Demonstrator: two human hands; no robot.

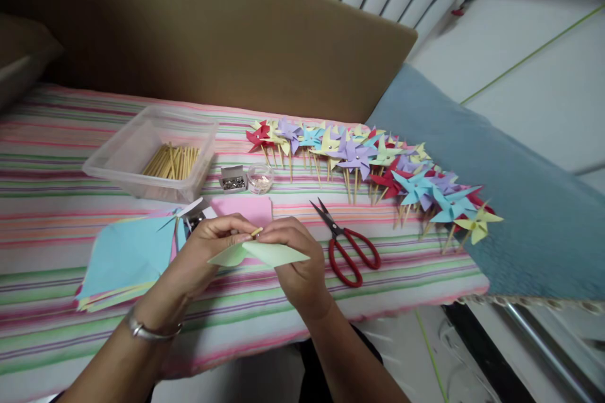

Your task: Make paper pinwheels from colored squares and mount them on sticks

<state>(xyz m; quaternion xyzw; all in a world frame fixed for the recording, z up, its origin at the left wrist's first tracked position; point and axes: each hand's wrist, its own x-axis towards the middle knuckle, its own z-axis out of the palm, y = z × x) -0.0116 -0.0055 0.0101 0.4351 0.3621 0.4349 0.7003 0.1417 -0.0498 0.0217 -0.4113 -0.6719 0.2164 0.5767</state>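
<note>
My left hand [203, 258] is closed, its thumb and fingers pinching a short wooden stick [256, 232]. A pale green paper pinwheel [278, 255] hangs below my fingertips, its blades folded. My right hand [297, 258] grips the pinwheel near its centre, up against the stick's end. The exact joint between stick and paper is hidden by my fingers. Beneath my hands lies a pink paper sheet [246, 209]. To the right rest scissors with red handles [347, 245], blades slightly apart. A stack of coloured paper squares [130, 258] sits left of my left hand.
A clear plastic bin [118, 170] holds many wooden sticks [172, 162]. Beside it are a small box of metal pins [233, 180] and a round clear container [259, 179]. Finished pinwheels [354, 154] line the table's right side. A cardboard panel [212, 31] stands behind.
</note>
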